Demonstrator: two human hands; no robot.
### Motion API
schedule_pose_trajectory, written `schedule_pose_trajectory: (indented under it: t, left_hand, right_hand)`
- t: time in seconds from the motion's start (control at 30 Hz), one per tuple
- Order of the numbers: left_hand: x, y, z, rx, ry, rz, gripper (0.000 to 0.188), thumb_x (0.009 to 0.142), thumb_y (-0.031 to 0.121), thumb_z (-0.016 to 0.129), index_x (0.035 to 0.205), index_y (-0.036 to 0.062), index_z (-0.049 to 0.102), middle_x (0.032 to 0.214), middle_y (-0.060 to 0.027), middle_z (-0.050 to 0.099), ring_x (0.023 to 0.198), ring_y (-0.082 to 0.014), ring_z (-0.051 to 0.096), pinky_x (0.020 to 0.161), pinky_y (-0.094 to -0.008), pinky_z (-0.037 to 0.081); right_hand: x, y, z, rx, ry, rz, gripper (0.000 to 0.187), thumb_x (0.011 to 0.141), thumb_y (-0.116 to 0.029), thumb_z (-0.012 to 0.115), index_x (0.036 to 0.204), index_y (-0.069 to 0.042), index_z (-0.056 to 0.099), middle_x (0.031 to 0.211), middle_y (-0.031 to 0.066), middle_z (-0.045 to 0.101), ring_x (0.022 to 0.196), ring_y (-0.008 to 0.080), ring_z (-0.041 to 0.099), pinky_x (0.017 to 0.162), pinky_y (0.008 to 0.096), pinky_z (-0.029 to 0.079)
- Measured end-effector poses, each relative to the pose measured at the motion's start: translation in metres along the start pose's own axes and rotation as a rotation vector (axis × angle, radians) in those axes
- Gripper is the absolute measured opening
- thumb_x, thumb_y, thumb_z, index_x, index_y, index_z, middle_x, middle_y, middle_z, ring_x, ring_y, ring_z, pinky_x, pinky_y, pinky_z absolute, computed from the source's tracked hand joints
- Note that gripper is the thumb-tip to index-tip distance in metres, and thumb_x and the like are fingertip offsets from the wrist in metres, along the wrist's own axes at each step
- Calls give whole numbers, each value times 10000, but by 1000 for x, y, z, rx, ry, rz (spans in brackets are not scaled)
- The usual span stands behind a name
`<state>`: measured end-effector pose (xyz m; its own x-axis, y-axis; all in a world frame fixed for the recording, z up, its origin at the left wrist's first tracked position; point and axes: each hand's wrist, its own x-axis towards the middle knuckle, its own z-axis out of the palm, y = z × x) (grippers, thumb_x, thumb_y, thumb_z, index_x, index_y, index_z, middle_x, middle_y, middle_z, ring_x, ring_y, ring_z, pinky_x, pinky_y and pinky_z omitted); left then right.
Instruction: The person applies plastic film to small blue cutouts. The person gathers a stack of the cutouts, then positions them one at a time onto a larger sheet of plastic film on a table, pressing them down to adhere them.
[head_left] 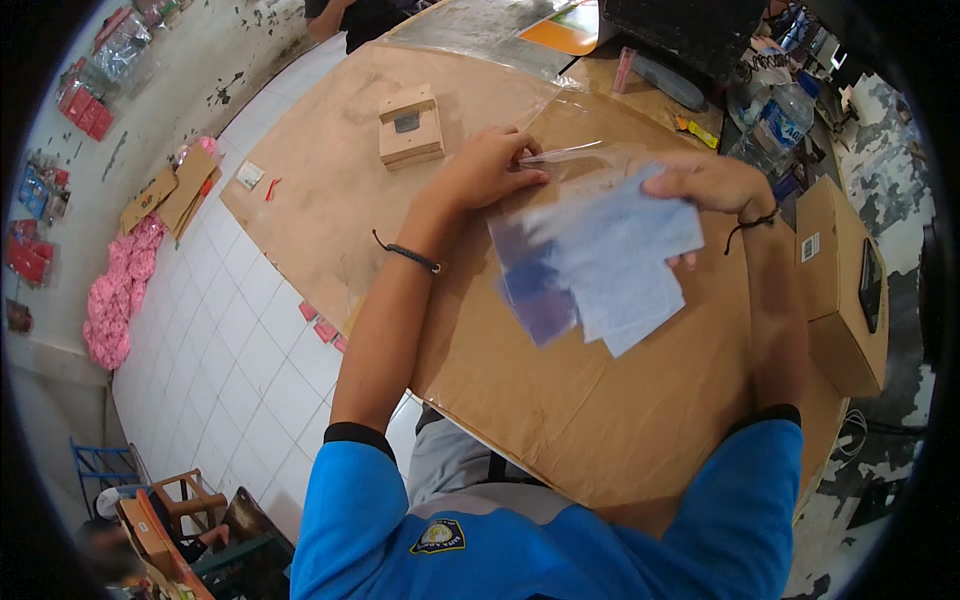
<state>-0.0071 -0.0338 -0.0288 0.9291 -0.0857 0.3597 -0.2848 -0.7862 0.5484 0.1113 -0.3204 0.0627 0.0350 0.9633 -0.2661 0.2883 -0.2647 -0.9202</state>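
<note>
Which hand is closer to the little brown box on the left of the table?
Left. The left hand is just to the right of the little box, apart from it; the right hand is farther right, holding bluish sheets.

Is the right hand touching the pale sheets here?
Touching. In the head view, the right hand grips the pale sheets, its thumb lying over their upper edge, though motion blurs it somewhat.
</note>
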Motion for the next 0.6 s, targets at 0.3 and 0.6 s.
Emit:
schedule_pose_trajectory:
  t: [0.3, 0.6]
  left_hand:
    - [-3, 12, -2, -254, 72, -37, 351, 816, 114, 802, 1125, 7, 675, 1011, -124, 687, 851, -240, 662, 803, -352, 548]
    - [0, 41, 1, -806, 57, -81, 509, 924, 10, 704, 1409, 63, 559, 1034, -73, 672, 907, -140, 683, 812, -261, 549]
  right_hand:
    - [16, -34, 21, -689, 358, 540, 475, 942, -399, 724, 1161, 11, 626, 977, 138, 715, 970, 263, 697, 851, 383, 547]
    - [49, -11, 31, -789, 846, -275, 340, 870, -176, 766, 1174, -50, 678, 1003, 132, 726, 925, 287, 685, 825, 377, 528]
